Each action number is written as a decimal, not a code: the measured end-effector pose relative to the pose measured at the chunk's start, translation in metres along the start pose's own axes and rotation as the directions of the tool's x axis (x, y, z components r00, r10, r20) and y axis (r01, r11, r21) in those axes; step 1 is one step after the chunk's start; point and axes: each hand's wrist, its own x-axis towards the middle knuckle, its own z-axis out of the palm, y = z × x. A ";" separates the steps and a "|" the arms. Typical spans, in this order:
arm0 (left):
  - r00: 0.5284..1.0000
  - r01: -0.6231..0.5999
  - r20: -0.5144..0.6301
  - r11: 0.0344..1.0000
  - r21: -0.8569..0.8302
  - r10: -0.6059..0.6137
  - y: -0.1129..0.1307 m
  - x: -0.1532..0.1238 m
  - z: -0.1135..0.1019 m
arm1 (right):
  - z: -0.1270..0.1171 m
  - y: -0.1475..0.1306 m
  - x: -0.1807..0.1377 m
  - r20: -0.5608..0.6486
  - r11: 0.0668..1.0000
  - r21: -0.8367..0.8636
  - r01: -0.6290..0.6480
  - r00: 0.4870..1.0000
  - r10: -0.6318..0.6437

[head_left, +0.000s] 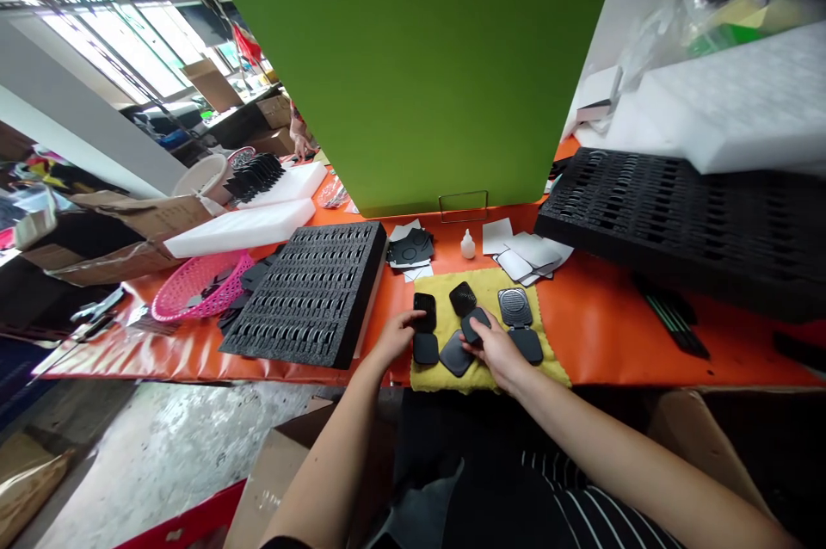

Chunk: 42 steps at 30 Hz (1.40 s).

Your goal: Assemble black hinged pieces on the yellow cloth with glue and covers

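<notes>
Several flat black square parts lie on a yellow cloth (555, 360) at the near edge of the orange table. My left hand (395, 336) rests on the cloth's left side, its fingers curled on a black hinged part (425, 327). My right hand (494, 346) is closed on a small black square part (476, 323) near the cloth's middle. Another open hinged part (518, 318) with a ribbed round face lies just right of that hand. A further black square (462, 298) sits behind it.
A black foam tray (310, 295) with slots lies left of the cloth, a larger one (684, 218) at the right. A pink basket (200, 282), white foam slabs (242, 226), a small white bottle (467, 245), white cards (526, 252) and a green screen (419, 67) stand behind.
</notes>
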 end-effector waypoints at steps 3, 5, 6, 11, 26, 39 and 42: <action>0.997 -0.021 -0.066 0.998 0.060 0.025 0.002 -0.002 -0.001 | 0.010 0.009 -0.007 0.068 0.997 -0.040 -0.066 0.995 0.069; 0.991 -0.052 -0.120 0.994 0.096 0.063 0.007 -0.008 0.005 | 0.013 0.016 -0.009 0.100 0.982 -0.169 -0.080 0.990 0.098; 0.987 -0.089 -0.123 0.988 0.128 0.104 0.010 -0.012 0.010 | 0.012 0.019 -0.010 0.118 0.959 -0.279 -0.047 0.990 0.082; 0.946 -0.325 0.137 0.874 0.362 0.295 0.016 -0.028 0.040 | -0.011 0.014 -0.007 0.465 0.241 -0.815 0.526 0.843 -0.269; 0.971 -0.130 -0.026 0.616 0.777 0.238 -0.004 -0.030 0.068 | -0.021 -0.024 0.005 0.809 -0.648 -0.441 0.621 0.588 0.013; 0.978 -0.150 0.043 0.536 0.831 0.206 0.000 -0.032 0.062 | -0.048 -0.079 0.012 0.630 -0.333 -0.767 0.549 0.743 -0.226; 0.974 -0.167 0.054 0.540 0.825 0.219 0.001 -0.032 0.063 | -0.040 -0.059 0.023 0.310 0.103 -0.926 0.363 0.889 -0.338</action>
